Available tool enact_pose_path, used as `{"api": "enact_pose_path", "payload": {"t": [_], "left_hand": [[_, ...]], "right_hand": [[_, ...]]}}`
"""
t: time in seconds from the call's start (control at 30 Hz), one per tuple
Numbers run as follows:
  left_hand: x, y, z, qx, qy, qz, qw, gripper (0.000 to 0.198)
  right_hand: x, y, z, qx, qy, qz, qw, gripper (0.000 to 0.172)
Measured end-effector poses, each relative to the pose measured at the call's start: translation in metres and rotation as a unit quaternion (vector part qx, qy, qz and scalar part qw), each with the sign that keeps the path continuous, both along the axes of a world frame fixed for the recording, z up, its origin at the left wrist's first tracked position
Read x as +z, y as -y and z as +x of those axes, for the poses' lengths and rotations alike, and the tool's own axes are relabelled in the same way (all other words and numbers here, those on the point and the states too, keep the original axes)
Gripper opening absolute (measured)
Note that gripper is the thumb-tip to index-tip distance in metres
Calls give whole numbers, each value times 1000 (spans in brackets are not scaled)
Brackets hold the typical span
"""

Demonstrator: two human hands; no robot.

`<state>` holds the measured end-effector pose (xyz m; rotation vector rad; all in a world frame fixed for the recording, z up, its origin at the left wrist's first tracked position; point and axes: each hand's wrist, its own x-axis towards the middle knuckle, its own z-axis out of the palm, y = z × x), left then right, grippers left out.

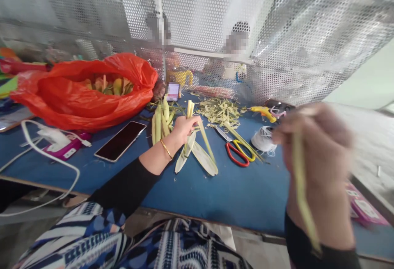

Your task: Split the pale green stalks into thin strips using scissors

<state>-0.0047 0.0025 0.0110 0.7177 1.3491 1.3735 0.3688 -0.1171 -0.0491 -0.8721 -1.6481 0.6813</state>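
My left hand (184, 129), with a gold bangle at the wrist, is closed round a small bunch of pale green stalks (190, 109). Broad whitish-green husk-like leaves (205, 160) fan out below it onto the table. Close to the camera and blurred, my right hand (320, 146) is raised with its fingers pinched on a long, narrow pale green strip (301, 183) that hangs down over the wrist. Long green pods (158, 123) lie just left of my left hand. Scissors (236, 152) with one red and one yellow handle rest between the hands.
On the blue table (197, 195) are a pile of shredded strips (220, 111), white thread (264, 140), a yellow glue gun (264, 113), a phone (120, 141), a red plastic bag (70, 115) and a white cable (76, 174). A perforated screen (203, 19) stands behind.
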Motion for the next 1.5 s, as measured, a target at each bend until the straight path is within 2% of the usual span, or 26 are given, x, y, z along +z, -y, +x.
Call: {"api": "enact_pose_path", "payload": {"t": [0.07,0.1,0.13,0.2,0.23,0.37,0.43,0.53,0.67,0.7,0.77,0.83,0.9,1.0,1.07,1.13,1.27,1.4,1.5], "left_hand": [[2,3,3,-43,-14,10,999,24],[3,5,5,-53,-23,22,998,21],[4,6,6,-57,-32,36,997,20],[6,10,8,-66,-49,65,995,19],[7,12,9,-87,-58,74,992,20],[8,22,18,-238,-112,61,963,31],[6,24,22,-265,-101,43,958,30],[4,23,23,-209,-62,32,975,25],[5,17,16,-99,-28,77,992,18],[5,16,14,-83,-17,84,993,16],[6,14,12,-67,8,80,994,14],[7,13,10,-69,33,55,996,21],[8,12,7,-77,68,38,994,25],[10,11,3,-108,141,53,983,15],[11,12,4,-137,186,73,970,13],[11,15,7,-150,212,93,961,16],[8,19,18,-136,220,122,958,21],[4,19,24,-117,212,129,962,26],[2,18,25,-139,236,133,953,25]], "right_hand": [[68,-73,-110,7,-51,-77,996,15],[91,-99,-151,29,-63,-110,991,18],[105,-117,-181,45,-77,-136,987,21],[110,-132,-210,61,-83,-189,977,27],[104,-132,-215,61,-90,-206,973,27],[71,-121,-214,57,-103,-240,963,25],[64,-120,-216,55,-111,-241,963,27],[64,-119,-217,41,-114,-249,961,30],[66,-113,-211,131,-36,-349,927,36],[66,-112,-209,143,-20,-348,926,34],[65,-111,-205,119,2,-293,949,27],[66,-111,-201,60,29,-214,975,18],[71,-114,-196,-2,61,-148,987,11],[79,-115,-191,-101,48,-75,991,8],[80,-113,-192,-134,11,-49,990,9],[77,-108,-198,-122,-7,-45,991,9],[60,-98,-213,-73,6,-73,995,11],[50,-95,-219,-59,35,-85,994,11],[48,-96,-218,-55,71,-71,993,11]]}}
